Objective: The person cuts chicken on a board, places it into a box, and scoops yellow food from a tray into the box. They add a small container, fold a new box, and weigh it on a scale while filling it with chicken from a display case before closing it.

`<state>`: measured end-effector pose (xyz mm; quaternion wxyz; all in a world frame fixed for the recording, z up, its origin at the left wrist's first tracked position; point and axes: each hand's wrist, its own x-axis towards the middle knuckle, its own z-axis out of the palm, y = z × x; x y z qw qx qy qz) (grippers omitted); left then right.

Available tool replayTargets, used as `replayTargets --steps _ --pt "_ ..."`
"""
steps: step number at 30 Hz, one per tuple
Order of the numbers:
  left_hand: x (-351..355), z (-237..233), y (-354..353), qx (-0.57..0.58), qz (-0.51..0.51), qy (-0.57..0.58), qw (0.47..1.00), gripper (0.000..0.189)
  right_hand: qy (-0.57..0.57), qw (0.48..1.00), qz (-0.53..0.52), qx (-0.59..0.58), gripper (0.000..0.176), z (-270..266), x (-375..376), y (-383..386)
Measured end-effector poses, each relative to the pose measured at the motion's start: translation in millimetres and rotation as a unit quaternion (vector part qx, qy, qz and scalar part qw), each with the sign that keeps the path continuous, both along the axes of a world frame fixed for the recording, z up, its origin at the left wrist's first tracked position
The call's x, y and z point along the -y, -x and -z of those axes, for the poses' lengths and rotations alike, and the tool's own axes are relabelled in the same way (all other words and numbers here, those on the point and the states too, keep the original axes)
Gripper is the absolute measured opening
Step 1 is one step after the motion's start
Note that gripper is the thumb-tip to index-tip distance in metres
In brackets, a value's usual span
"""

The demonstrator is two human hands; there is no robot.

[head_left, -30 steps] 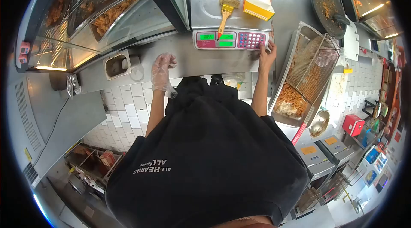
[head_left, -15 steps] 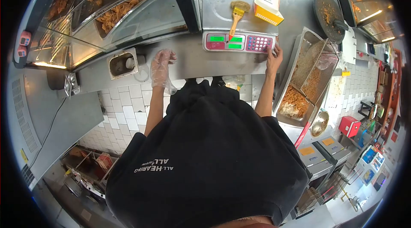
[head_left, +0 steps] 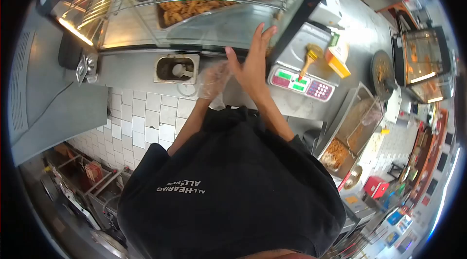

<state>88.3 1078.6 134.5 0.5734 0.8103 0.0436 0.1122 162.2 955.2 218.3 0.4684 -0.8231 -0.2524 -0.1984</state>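
Note:
My right hand (head_left: 253, 64) is bare and raised before the glass of the display case (head_left: 214, 25), its fingers and thumb spread and nothing in them. Just left of it is my left hand (head_left: 214, 81) in a clear plastic glove, over the counter's front edge; its fingers are smeared by motion. To the right of my right hand lies a scale (head_left: 301, 84) with green displays. A brush (head_left: 310, 59) rests on the scale, and a yellow, white and green box (head_left: 337, 57) leans at its right side.
A metal container (head_left: 176, 69) with a cup-like item sits in the counter left of my hands. Trays of fried food (head_left: 194, 10) are behind the glass. At the right are a long metal tray with a wire basket (head_left: 357, 118) and a round dark pan (head_left: 382, 71).
My right hand has left the scale's keypad and come up beside my left hand, fingers spread. The view has turned, so the scale and display case appear further right.

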Motion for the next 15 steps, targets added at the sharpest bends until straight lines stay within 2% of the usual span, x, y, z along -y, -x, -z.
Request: replayTargets --steps 1,2,3,4,5,7,9,10,12,13,14,15 --pt "-2 3 -2 0.005 -0.013 0.001 1.000 0.018 0.015 0.999 0.039 -0.030 0.089 -3 -25 -2" --pt "-2 7 -6 0.026 0.013 0.072 0.997 0.021 0.016 0.999 0.027 -0.024 0.089 -1 -46 -7" --pt "-1 14 -11 0.048 0.040 0.143 0.988 0.025 0.045 0.997 0.060 -0.016 0.097 2 -65 -13" --pt "0 20 -19 0.056 0.030 0.144 0.988 0.025 0.074 0.993 0.092 -0.006 0.106 5 -82 -16" --pt "0 30 -32 0.121 0.069 0.027 0.990 0.030 0.075 0.994 0.081 0.002 0.106 2 -96 -14" --pt "4 27 -53 0.182 0.102 -0.091 0.974 0.036 0.117 0.991 0.061 -0.010 0.108 -6 -119 -4" --pt "8 -3 -64 0.252 0.135 -0.103 0.953 0.045 0.126 0.991 0.042 -0.003 0.108 -12 -145 9" --pt "7 -15 -63 0.253 0.140 -0.103 0.952 0.045 0.148 0.989 0.010 0.002 0.105 -17 -158 17" --pt "4 -35 -66 0.146 0.084 -0.006 0.986 0.049 0.167 0.986 -0.018 0.014 0.103 -23 -173 24" --pt "-1 -38 -68 0.150 0.087 -0.009 0.985 0.049 0.095 0.988 -0.123 0.014 0.092 -26 -178 26" --pt "-12 -38 -68 0.118 0.019 -0.067 0.991 0.053 0.021 0.973 -0.228 0.016 0.083 -29 -179 28" --pt "-21 -41 -66 0.104 -0.016 -0.097 0.990 0.055 0.020 0.974 -0.227 0.019 0.083 -36 -172 30"
